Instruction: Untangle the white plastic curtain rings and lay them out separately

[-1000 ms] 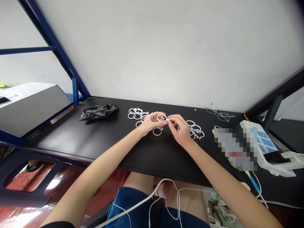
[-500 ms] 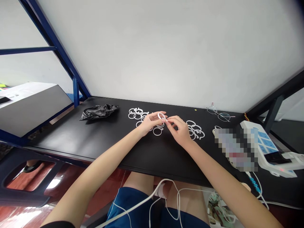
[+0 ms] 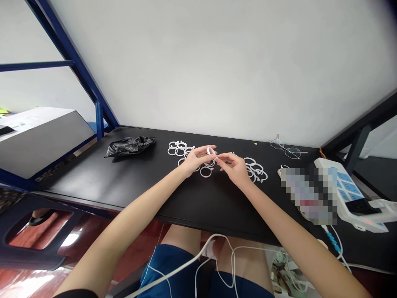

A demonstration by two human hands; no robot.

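Just above the black table (image 3: 130, 182), both hands meet on one white ring (image 3: 210, 150). My left hand (image 3: 198, 157) is closed on it, thumb against the ring. The fingertips of my right hand (image 3: 234, 166) pinch the same ring at its right side, where its ends seem to lie; my fingers partly hide that spot. Beneath and behind my left hand lie several white rings (image 3: 176, 148) with small knobs. A single loose ring (image 3: 205, 171) rests in front of it. More white rings (image 3: 257, 171) are grouped beside my right wrist.
A crumpled black plastic bag (image 3: 129, 145) lies at the left. To the right are eyeglasses (image 3: 291, 152), a blurred phone-like object (image 3: 305, 196) with a cable, and a white power strip (image 3: 344, 186). White cables (image 3: 217, 236) hang over my lap. A wall stands behind the table.
The right hand's fingers have shifted slightly and drawn closer together at the ring. My left hand stays nearly still, and the ring has turned a little.
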